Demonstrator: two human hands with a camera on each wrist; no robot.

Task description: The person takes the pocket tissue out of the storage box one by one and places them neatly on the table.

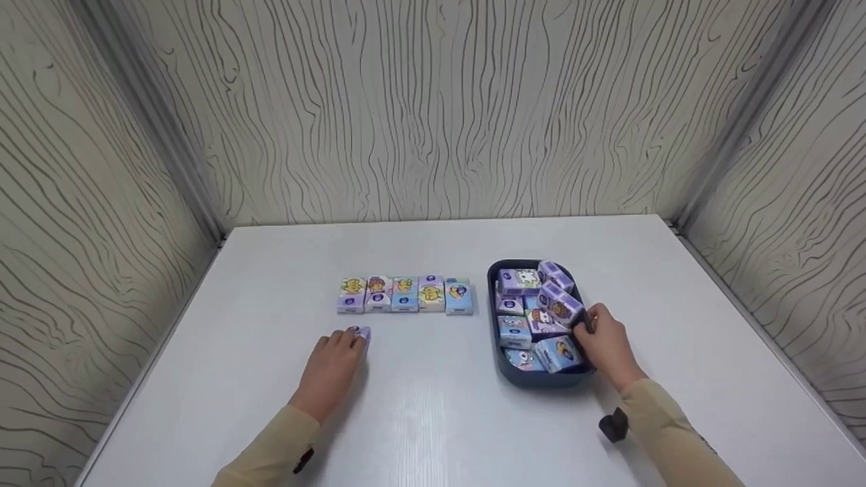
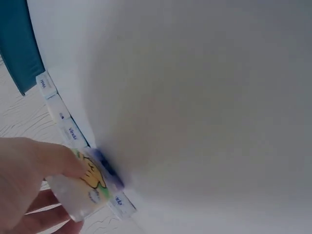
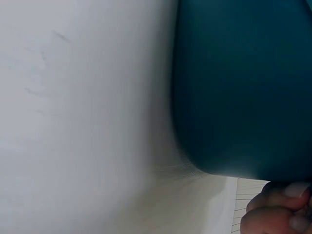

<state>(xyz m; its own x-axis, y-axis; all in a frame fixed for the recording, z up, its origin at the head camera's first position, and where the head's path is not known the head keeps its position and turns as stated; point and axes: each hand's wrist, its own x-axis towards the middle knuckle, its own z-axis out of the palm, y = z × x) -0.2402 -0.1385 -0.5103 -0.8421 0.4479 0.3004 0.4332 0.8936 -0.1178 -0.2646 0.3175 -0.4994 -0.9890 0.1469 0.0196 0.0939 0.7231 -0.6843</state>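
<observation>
My left hand (image 1: 331, 368) holds a small tissue pack (image 2: 90, 180) with a purple end and a yellow cartoon. It is just in front of the left end of a row of several similar packs (image 1: 405, 294); the fingers cover most of it in the head view. At the right, a dark teal bin (image 1: 544, 380) is piled with purple and blue tissue packs (image 1: 543, 321). My right hand (image 1: 609, 345) grips the bin's right rim, its fingertips (image 3: 270, 219) curled at the edge in the right wrist view.
The white table (image 1: 419, 406) ends at a wood-patterned back wall (image 1: 433, 115), with side walls left and right. Several packs in the bin rise to its rim, one leaning near my right hand. Bare tabletop lies between the left hand and the bin.
</observation>
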